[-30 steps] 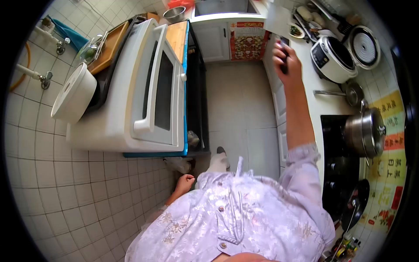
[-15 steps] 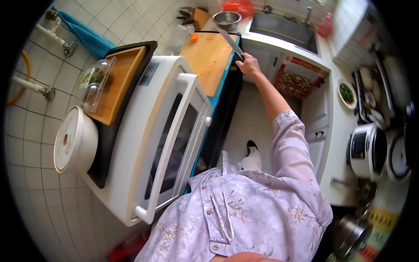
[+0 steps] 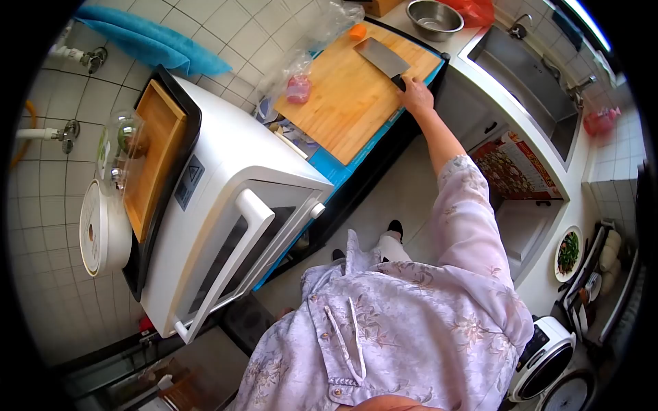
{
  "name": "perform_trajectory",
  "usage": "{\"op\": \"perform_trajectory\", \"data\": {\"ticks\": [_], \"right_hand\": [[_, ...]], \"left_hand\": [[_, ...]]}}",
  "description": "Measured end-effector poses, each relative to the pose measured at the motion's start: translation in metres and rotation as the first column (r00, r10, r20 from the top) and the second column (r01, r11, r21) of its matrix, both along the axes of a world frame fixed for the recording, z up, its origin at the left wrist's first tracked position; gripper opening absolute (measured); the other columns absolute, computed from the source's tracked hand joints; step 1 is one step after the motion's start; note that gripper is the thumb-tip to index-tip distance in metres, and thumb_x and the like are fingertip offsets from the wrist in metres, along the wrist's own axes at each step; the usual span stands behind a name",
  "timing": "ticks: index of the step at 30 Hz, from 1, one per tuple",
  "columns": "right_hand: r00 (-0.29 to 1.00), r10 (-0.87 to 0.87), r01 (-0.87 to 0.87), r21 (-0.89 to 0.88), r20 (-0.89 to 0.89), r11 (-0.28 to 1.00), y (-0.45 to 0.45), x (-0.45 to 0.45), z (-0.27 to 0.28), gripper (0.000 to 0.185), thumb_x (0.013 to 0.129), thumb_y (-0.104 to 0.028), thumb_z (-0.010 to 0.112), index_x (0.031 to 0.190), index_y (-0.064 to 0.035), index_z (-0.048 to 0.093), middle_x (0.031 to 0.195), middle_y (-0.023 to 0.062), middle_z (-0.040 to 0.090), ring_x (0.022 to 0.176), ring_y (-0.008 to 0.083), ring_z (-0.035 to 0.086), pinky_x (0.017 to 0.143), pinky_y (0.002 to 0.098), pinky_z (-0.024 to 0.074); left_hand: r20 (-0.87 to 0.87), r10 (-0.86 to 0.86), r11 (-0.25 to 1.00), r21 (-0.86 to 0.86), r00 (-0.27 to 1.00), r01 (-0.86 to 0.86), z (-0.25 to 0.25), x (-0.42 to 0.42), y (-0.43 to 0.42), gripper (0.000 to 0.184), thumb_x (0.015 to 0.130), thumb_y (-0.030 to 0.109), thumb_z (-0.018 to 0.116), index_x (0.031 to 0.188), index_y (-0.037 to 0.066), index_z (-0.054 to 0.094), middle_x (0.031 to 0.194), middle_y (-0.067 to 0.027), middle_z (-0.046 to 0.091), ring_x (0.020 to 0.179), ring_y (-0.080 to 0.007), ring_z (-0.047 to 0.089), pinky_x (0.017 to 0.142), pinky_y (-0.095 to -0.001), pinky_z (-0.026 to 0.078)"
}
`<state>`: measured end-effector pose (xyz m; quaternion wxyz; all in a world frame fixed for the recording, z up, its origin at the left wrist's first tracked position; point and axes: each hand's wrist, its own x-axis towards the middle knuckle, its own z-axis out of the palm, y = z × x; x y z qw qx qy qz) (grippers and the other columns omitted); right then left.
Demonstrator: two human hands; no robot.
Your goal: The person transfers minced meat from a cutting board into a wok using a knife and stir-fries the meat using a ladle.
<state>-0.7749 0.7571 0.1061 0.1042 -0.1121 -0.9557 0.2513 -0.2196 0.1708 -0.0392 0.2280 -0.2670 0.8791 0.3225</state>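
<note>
One cleaver (image 3: 382, 57) has its blade laid flat at the wooden cutting board (image 3: 343, 103), though whether it touches the wood cannot be told, and the right hand (image 3: 417, 94) has its fingers closed around the handle. Too little of the left hand (image 3: 284, 313) shows beside the patterned shirt (image 3: 404, 322) to tell how its fingers stand. Good handling here calls for a firm grip, a level blade and a steady wrist, keeping the edge clear of the orange chunk (image 3: 357, 31) and the pink plastic-wrapped item (image 3: 299, 89).
</note>
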Motion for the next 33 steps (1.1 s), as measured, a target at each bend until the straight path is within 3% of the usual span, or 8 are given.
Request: {"op": "perform_trajectory", "data": {"ticks": [4, 17, 19, 21, 22, 23, 25, 33], "right_hand": [[0.857, 0.293, -0.324, 0.0, -0.423, 0.946, -0.022, 0.024, -0.002, 0.029, 0.063, -0.02, 0.067, 0.089, -0.0108, 0.059, 0.087, 0.0097, 0.054, 0.084, 0.0281, 0.052, 0.071, 0.0385, 0.0431], [0.928, 0.304, -0.329, -0.089, -0.215, 0.94, -0.063, 0.047, -0.026, 0.014, 0.063, -0.016, 0.065, 0.072, -0.0063, 0.061, 0.073, 0.0112, 0.055, 0.073, 0.0273, 0.055, 0.064, 0.0349, 0.0447], [0.983, 0.088, -0.15, -0.439, -0.159, 0.886, -0.065, 0.055, -0.028, 0.012, 0.071, -0.018, 0.063, 0.07, -0.0064, 0.06, 0.072, 0.0068, 0.056, 0.069, 0.0207, 0.055, 0.06, 0.031, 0.0437], [0.996, -0.081, 0.052, -0.95, 0.029, 0.306, -0.067, 0.068, -0.024, 0.015, 0.078, -0.022, 0.059, 0.071, -0.0083, 0.059, 0.072, 0.0009, 0.057, 0.066, 0.0126, 0.052, 0.058, 0.0266, 0.0419], [0.989, -0.137, 0.049, -0.997, 0.057, -0.058, -0.069, 0.081, -0.019, 0.014, 0.081, -0.024, 0.056, 0.076, -0.0113, 0.057, 0.072, -0.0029, 0.055, 0.065, 0.0087, 0.05, 0.06, 0.0255, 0.0414], [0.985, -0.166, 0.043, -0.998, 0.05, -0.05, -0.073, 0.097, -0.011, 0.014, 0.081, -0.024, 0.056, 0.076, -0.0113, 0.057, 0.072, -0.0029, 0.055, 0.065, 0.0087, 0.05, 0.06, 0.0255, 0.0414], [0.963, -0.257, -0.214, -0.819, -0.085, -0.532, -0.089, 0.138, 0.006, 0.013, 0.084, -0.024, 0.053, 0.08, -0.0119, 0.055, 0.073, -0.0019, 0.052, 0.067, 0.0099, 0.049, 0.063, 0.0259, 0.0419], [0.827, -0.474, -0.549, -0.615, -0.302, -0.566, -0.167, 0.334, 0.055, 0.017, 0.088, -0.023, 0.043, 0.085, -0.0106, 0.055, 0.081, 0.0007, 0.053, 0.072, 0.0127, 0.049, 0.064, 0.0275, 0.0419]], "left_hand": [[-0.022, 0.054, 0.997, 0.048, 0.998, -0.053, -0.006, 0.021, 0.0, 0.023, 0.068, 0.022, 0.065, 0.083, 0.005, 0.062, 0.074, -0.0093, 0.062, 0.072, -0.016, 0.059, 0.064, -0.0291, 0.046], [0.062, -0.013, 0.997, -0.079, 0.998, 0.018, 0.015, 0.024, -0.01, 0.012, 0.068, 0.021, 0.06, 0.07, 0.009, 0.062, 0.069, -0.0108, 0.06, 0.067, -0.0202, 0.059, 0.059, -0.0301, 0.045], [0.128, -0.381, 0.879, -0.256, 0.916, 0.402, -0.001, 0.015, -0.032, 0.015, 0.07, 0.022, 0.057, 0.07, 0.007, 0.061, 0.07, -0.0118, 0.061, 0.066, -0.0236, 0.059, 0.058, -0.0329, 0.045], [0.067, -0.221, 0.962, -0.149, 0.973, 0.229, 0.011, -0.009, -0.034, 0.015, 0.071, 0.019, 0.054, 0.071, 0.006, 0.06, 0.071, -0.0133, 0.061, 0.066, -0.025, 0.059, 0.058, -0.0341, 0.045], [0.047, -0.122, 0.989, -0.077, 0.991, 0.126, 0.041, -0.038, -0.018, 0.015, 0.072, 0.017, 0.052, 0.072, 0.005, 0.06, 0.072, -0.014, 0.06, 0.066, -0.0257, 0.059, 0.058, -0.0346, 0.045], [0.03, -0.099, 0.994, -0.035, 0.995, 0.1, 0.066, -0.062, -0.006, 0.015, 0.072, 0.016, 0.051, 0.073, 0.004, 0.06, 0.072, -0.0148, 0.06, 0.066, -0.0265, 0.059, 0.058, -0.0352, 0.045], [-0.053, -0.152, 0.988, 0.005, 0.987, 0.152, 0.063, -0.081, -0.021, 0.015, 0.073, 0.013, 0.049, 0.074, 0.003, 0.059, 0.072, -0.0153, 0.06, 0.065, -0.0262, 0.058, 0.057, -0.0351, 0.045], [-0.038, -0.497, 0.86, 0.111, 0.867, 0.498, 0.079, -0.104, -0.08, 0.014, 0.075, 0.012, 0.057, 0.084, 0.001, 0.058, 0.063, -0.0084, 0.058, 0.057, -0.0141, 0.055, 0.054, -0.0279, 0.044]]}}
